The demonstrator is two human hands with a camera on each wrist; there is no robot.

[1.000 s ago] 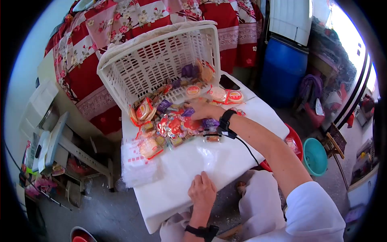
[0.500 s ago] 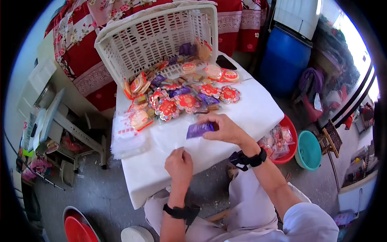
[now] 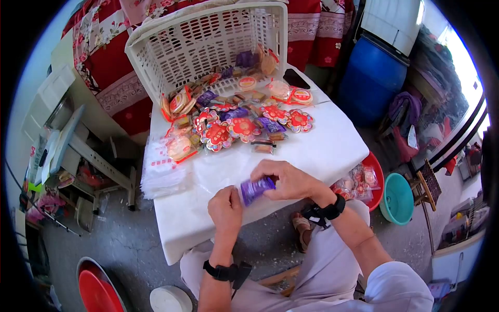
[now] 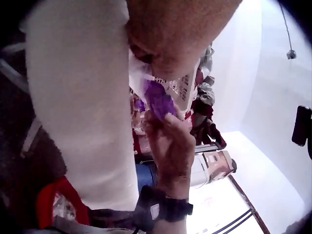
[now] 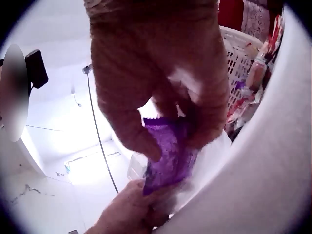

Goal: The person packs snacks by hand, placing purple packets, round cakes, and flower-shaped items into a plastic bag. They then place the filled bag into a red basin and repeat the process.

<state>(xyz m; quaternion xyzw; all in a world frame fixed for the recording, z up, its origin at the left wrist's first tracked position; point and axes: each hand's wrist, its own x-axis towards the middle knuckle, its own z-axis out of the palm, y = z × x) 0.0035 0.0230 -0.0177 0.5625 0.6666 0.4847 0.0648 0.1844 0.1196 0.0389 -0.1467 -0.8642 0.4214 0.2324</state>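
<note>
With our right hand [image 3: 291, 181] pinching the purple snack packet [image 3: 256, 189] over the table's [image 3: 332, 151] near edge, touching our left hand [image 3: 225, 208], which grips the clear plastic bag [image 3: 222, 174], we do best to hold the mouth wide (it looks limp) and feed a corner first.

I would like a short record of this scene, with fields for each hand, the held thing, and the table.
right hand: pinches purple packet
left hand: fingers curled at the packet's lower end, seems to pinch a clear bag
table: white cloth, pile of wrapped snacks
basket: white, tipped on its side, snacks spilling out
floor: red basin, teal basin
</note>
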